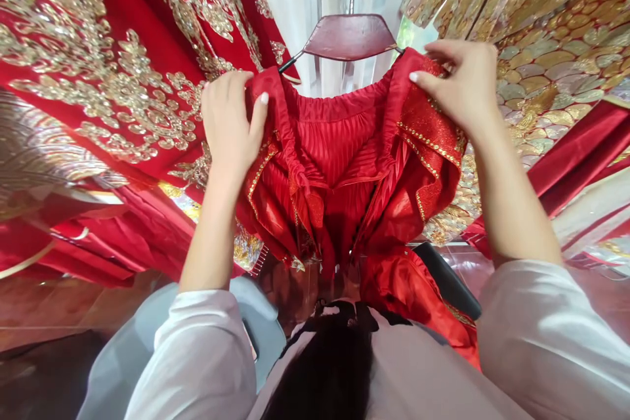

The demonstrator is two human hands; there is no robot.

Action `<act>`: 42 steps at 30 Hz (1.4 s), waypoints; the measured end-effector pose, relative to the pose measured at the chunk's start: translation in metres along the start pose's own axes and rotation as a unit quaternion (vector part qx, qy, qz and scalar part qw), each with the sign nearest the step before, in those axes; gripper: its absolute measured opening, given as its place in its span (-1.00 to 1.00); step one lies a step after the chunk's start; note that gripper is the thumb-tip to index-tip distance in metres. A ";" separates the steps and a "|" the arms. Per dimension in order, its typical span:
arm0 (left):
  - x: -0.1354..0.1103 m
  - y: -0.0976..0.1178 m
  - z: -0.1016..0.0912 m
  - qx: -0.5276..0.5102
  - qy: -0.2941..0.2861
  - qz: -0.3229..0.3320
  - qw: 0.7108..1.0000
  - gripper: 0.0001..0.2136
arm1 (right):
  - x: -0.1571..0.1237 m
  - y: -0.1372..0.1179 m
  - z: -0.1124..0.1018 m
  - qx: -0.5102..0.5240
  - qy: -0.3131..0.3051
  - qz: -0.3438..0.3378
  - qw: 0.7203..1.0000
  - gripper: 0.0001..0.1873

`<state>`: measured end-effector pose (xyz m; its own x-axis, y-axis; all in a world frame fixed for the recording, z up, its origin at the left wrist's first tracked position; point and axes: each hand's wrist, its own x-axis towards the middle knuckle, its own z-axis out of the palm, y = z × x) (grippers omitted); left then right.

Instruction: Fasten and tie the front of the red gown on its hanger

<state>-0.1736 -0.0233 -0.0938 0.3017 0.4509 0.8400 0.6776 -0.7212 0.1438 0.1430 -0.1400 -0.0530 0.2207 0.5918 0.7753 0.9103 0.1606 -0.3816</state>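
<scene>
A red pleated blouse (337, 144) with gold-beaded ruffles hangs on a dark red hanger (350, 37) in front of me. Its gathered neckline lies wide across the hanger's arms. My left hand (230, 119) grips the blouse's left shoulder, thumb on the near side and fingers behind the cloth. At the opposite shoulder, my right hand (460, 82) pinches the fabric between thumb and fingers, close to the hanger's end. Both hands' fingertips are partly hidden by the cloth.
Red cloth with silver-gold beading (113, 72) hangs at the left, and gold scale-patterned garments (536, 59) at the right. Below are a grey chair (132, 341) with a phone-like object on it, and a red garment (408, 295) beside a black padded bar (450, 279).
</scene>
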 end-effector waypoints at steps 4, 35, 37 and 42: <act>-0.062 0.036 0.001 0.059 0.059 -0.087 0.993 -0.58 | -0.095 -0.020 0.018 -0.140 0.228 -0.056 0.962 -0.85; -0.193 0.076 0.169 -0.142 -0.195 -0.307 0.921 -0.72 | -0.155 -0.067 0.100 0.101 0.046 0.065 0.992 -0.67; -0.195 0.072 0.177 -0.112 -0.215 -0.280 0.929 -0.82 | -0.158 -0.064 0.100 0.085 0.062 0.069 0.992 -0.67; -0.240 0.066 0.171 -0.114 -0.225 -0.254 0.934 -0.86 | -0.198 -0.056 0.100 -0.036 0.211 0.054 0.975 -0.91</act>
<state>-0.0863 -0.0892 -0.3759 0.2671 0.9033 0.3357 0.6653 -0.4248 0.6139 0.0135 -0.1869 -0.2359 0.4272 0.2211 0.8767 0.8928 0.0504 -0.4477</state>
